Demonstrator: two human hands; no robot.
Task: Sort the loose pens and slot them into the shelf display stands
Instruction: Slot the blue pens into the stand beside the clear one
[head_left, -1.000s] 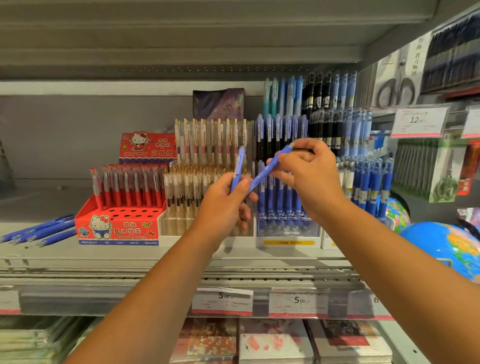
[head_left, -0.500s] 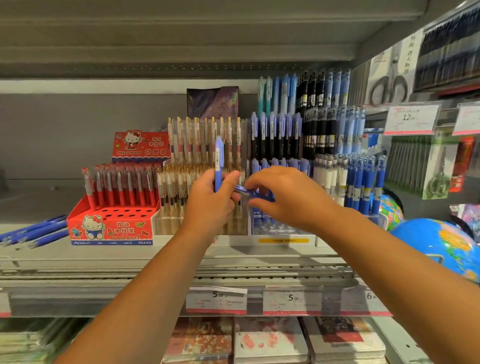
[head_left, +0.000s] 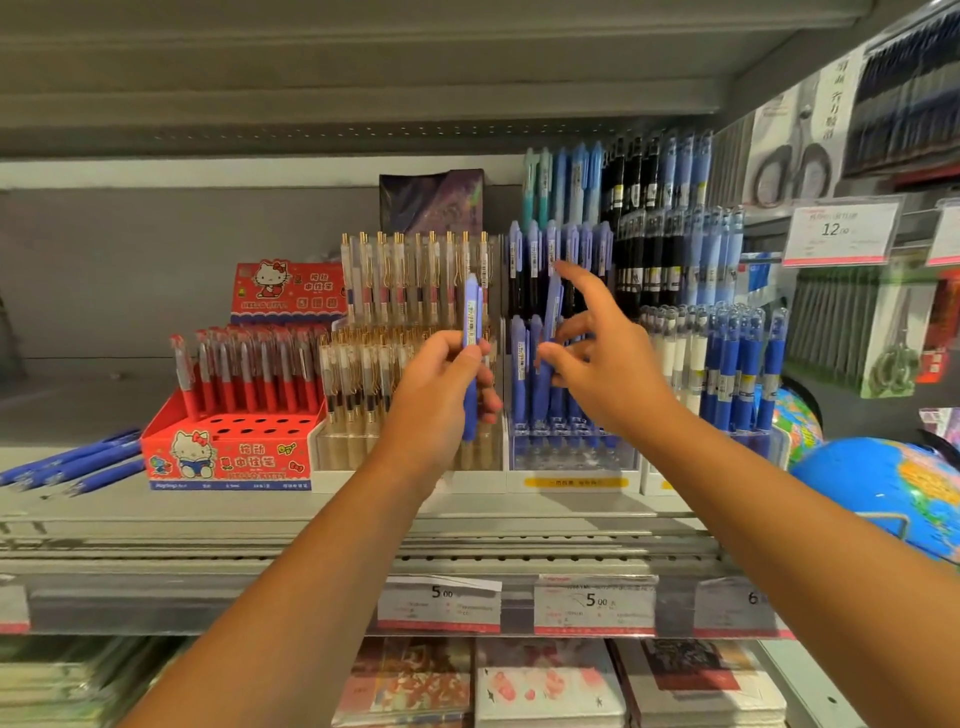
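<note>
Head view: one shelf of pen stands with both arms reaching in, so going left to right.
Loose pens: a handful of dark blue plastic pens (head_left: 72, 465) lie flat on the grey metal shelf (head_left: 363, 512) at the far left, well apart from any stand. Not sorted yet, I'd say.
Red stand: a red cardboard cartoon-cat display box (head_left: 228, 457) with red-capped pens in the back rows and round holes showing in front.
Clear stand: a clear acrylic stand of see-through pens with gold clips (head_left: 363, 395), just beside the red one.
Left hand: the left hand (head_left: 441, 395) has its fingers wrapped round a lilac-blue plastic click pen (head_left: 470, 322), held upright in front of the clear stand, clicker end up.
Blue stand: a clear tiered stand of matching lilac-blue pens (head_left: 571, 452). Looks like where both held pens belong.
Right hand: the right hand (head_left: 608, 364) pinches a second lilac-blue pen (head_left: 551, 306) between thumb and a bent finger, as far as I can tell. The index finger sticks straight up. The pen is nearly vertical over the blue stand's front rows, and I can't see if the tip is in a hole.
Handling: probably light, stiff and a bit slick on the barrel. A mid-barrel pinch should leave the tip free to find its hole.
Watch out: the rows are packed, so it'd be easy to knock the neighbours.
</note>
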